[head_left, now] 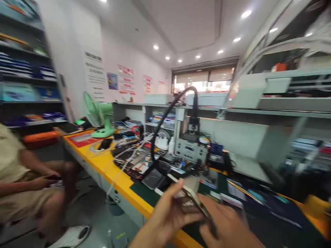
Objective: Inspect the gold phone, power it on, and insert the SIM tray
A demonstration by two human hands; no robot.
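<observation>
A smartphone (194, 198) with a pale, shiny edge is tilted between my two hands above the front of the workbench. My left hand (167, 215) grips it from the left, thumb up along its edge and fingers beneath it. On the other side my right hand (227, 220) is closed around the phone's lower right part; motion blurs its fingers. Much of the phone's face is turned away or covered by the hands. Below them lies a dark green work mat (147, 194).
A grey soldering or hot-air station (190, 150) with a looping black hose (161, 120) stands at the back. Phones and parts clutter the yellow workbench (124, 179). A green fan (104, 119) is at the far left end. Another person (23, 182) sits at left.
</observation>
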